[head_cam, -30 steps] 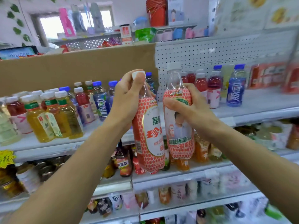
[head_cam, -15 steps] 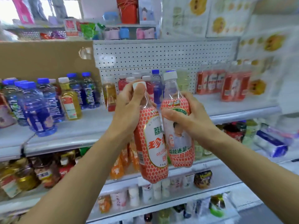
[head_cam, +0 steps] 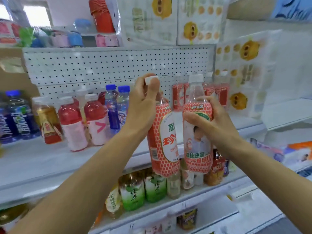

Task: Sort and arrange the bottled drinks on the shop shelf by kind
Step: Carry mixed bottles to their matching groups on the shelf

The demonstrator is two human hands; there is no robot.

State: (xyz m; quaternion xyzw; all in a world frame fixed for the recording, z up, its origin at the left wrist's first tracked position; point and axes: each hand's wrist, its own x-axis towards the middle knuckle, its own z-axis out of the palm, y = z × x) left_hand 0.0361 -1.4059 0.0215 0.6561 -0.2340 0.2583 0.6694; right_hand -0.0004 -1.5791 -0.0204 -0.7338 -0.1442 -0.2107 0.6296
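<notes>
I hold two tall bottles with red-and-white honeycomb labels in front of the shelf. My left hand (head_cam: 143, 100) grips the left bottle (head_cam: 163, 142) by its neck and white cap. My right hand (head_cam: 211, 120) wraps around the upper label of the right bottle (head_cam: 197, 149), which stays upright. Behind them, at the back right of the white shelf (head_cam: 42, 159), stand several bottles of the same red kind (head_cam: 219, 95).
On the shelf's left stand pink-red drinks (head_cam: 72, 124), a golden bottle (head_cam: 48, 122) and blue-capped bottles (head_cam: 114, 108). Green tea bottles (head_cam: 133, 193) fill the shelf below. A perforated back panel (head_cam: 109, 68) rises behind; packaged goods (head_cam: 244, 73) hang at the right.
The view has swung right along the shelf, both bottles carried with it. The matching red bottles at the back right are now just behind my hands.
</notes>
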